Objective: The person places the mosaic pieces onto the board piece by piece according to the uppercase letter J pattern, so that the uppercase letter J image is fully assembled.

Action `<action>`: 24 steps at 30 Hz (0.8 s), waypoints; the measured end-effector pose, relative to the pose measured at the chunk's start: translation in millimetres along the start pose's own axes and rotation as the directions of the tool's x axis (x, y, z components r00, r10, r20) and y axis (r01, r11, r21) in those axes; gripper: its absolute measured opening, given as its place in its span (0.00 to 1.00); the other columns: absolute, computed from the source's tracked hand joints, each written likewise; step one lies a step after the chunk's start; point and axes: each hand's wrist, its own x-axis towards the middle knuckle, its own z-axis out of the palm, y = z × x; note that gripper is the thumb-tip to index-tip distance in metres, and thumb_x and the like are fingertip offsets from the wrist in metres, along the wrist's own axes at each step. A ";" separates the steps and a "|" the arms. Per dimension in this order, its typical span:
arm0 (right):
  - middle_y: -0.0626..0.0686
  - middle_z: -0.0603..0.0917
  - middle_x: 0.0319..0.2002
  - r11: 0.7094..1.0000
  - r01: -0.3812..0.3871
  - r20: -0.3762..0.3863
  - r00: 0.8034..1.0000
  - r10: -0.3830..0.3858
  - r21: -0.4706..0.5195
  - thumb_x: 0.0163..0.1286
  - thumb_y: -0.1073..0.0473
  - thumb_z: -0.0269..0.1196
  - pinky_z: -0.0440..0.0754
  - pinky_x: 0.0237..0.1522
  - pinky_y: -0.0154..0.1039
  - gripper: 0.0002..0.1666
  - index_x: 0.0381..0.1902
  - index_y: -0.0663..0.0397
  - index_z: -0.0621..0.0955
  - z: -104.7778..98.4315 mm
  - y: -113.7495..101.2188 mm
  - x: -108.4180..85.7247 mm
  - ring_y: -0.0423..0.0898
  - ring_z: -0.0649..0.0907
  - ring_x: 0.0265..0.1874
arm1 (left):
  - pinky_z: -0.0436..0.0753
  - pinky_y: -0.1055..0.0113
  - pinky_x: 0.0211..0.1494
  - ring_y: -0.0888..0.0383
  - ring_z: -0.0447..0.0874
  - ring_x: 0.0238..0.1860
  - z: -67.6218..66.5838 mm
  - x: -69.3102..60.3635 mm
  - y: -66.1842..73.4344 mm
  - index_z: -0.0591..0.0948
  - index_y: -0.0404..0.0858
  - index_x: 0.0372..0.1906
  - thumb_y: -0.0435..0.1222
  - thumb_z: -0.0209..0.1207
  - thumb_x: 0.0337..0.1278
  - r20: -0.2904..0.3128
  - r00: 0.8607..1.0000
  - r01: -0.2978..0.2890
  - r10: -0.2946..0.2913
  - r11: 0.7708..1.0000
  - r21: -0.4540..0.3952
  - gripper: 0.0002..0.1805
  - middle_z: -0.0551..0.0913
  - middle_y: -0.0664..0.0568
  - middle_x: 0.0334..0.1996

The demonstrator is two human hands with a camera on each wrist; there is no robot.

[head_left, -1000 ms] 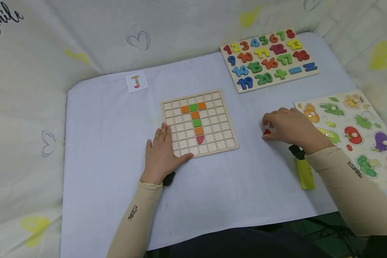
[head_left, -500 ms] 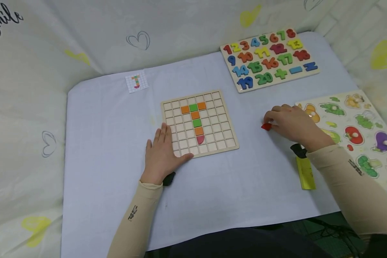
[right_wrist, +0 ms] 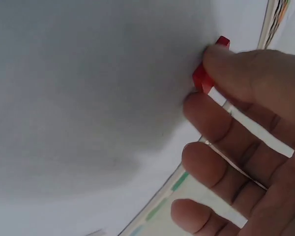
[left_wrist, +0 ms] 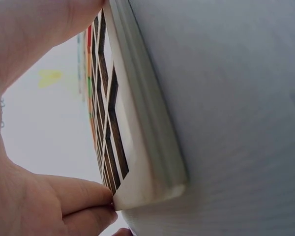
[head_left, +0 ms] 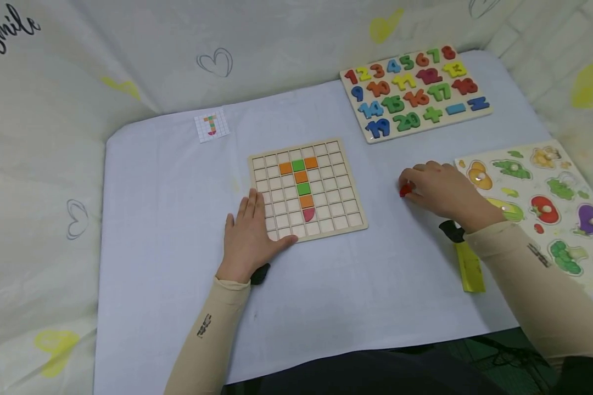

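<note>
A wooden grid board [head_left: 345,193] lies mid-table, bearing orange and green square tiles [head_left: 303,188] in a T shape and a rounded pinkish-red tile [head_left: 308,214] at its foot. My left hand [head_left: 247,238] rests at the board's near-left corner, fingers extended along the left side and thumb on the near edge. In the left wrist view, thumb and fingertips touch the board's rim [left_wrist: 142,162]. Right of the board, my right hand [head_left: 440,189] pinches a small red block [right_wrist: 201,77] between thumb and fingers, close over the tablecloth; the fingers partly cover it.
A small pattern card [head_left: 212,125] lies at the back left. A number puzzle board [head_left: 417,93] sits at the back right, with a vegetable puzzle board [head_left: 516,184] in front. A yellow strip [head_left: 471,269] lies near my right wrist.
The red block has been turned between my right fingers, and that hand has lifted slightly and shifted a little left. My left hand keeps its place on the board.
</note>
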 end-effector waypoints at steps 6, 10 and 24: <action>0.60 0.87 0.46 1.000 0.000 -0.027 1.000 0.001 0.019 0.66 0.54 0.73 0.81 0.50 0.58 0.22 0.55 0.55 0.83 0.9 -12.1 4.9 0.58 0.81 0.46 | 0.58 0.30 0.79 0.41 0.49 0.85 -0.5 -0.1 -0.3 0.48 0.35 0.84 0.72 0.65 0.49 0.005 1.000 0.003 -0.003 1.000 0.000 0.70 0.46 0.43 0.86; 0.59 0.88 0.39 0.999 -0.049 -0.030 0.998 0.049 0.024 0.65 0.52 0.73 0.81 0.45 0.55 0.20 0.48 0.59 0.84 1.6 -13.7 7.3 0.57 0.81 0.42 | 0.58 0.30 0.79 0.41 0.49 0.86 -0.9 -0.3 0.1 0.48 0.35 0.84 0.72 0.65 0.49 0.006 1.000 0.003 -0.003 1.000 -0.003 0.70 0.46 0.43 0.86; 0.60 0.90 0.43 1.000 -0.007 -0.093 0.996 0.006 -0.004 0.60 0.56 0.74 0.83 0.46 0.56 0.18 0.47 0.57 0.88 0.9 -27.0 6.0 0.58 0.81 0.45 | 0.58 0.30 0.79 0.41 0.49 0.86 -1.2 -0.5 1.6 0.48 0.34 0.84 0.71 0.66 0.49 0.002 1.000 0.001 -0.001 1.000 -0.006 0.70 0.45 0.42 0.86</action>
